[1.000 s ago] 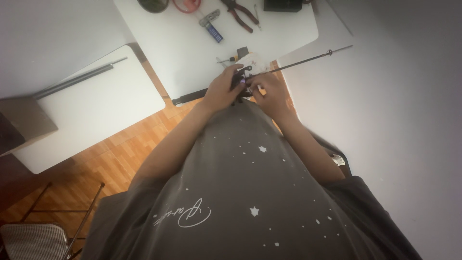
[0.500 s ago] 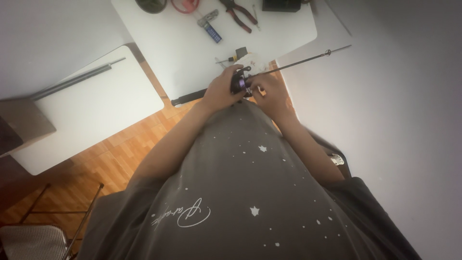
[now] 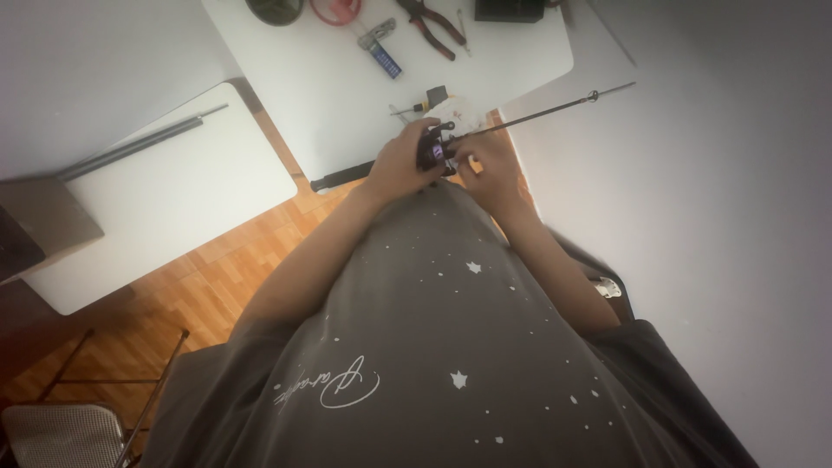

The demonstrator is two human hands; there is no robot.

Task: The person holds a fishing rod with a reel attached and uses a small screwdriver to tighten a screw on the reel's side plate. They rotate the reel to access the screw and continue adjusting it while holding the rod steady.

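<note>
- Two hands meet at the near edge of the table, close in front of the person's chest, so the work sits right under the eyes and can be steadied against the body.
- Fingers of the left hand (image 3: 400, 165) wrap around the small black fishing reel with a purple accent (image 3: 433, 152), holding it firmly; this grip appears to fix the reel so the other hand can work on it.
- Fingers of the right hand (image 3: 487, 166) curl in close against the reel's right side, touching it; whether they pinch a small part or only press on it is too small to tell.
- Running through both hands is the thin dark fishing rod (image 3: 546, 108), which slants up and to the right, its tip out past the table's corner. Its black handle end (image 3: 340, 179) sticks out to the left below the left wrist.
- Just beyond the hands, on the white rectangular table (image 3: 347, 95), lie a small screwdriver (image 3: 409, 108) and a crumpled pale cloth (image 3: 455, 113), near enough to be reached without letting go of the rod.
- Farther back, well apart from the hands, lie red-handled pliers (image 3: 431, 26), a blue and silver tool (image 3: 381, 52), and a red ring-shaped thing (image 3: 334, 10).
- Off to the left, a second white table (image 3: 173, 199) carries a long grey tube (image 3: 139, 146).
</note>
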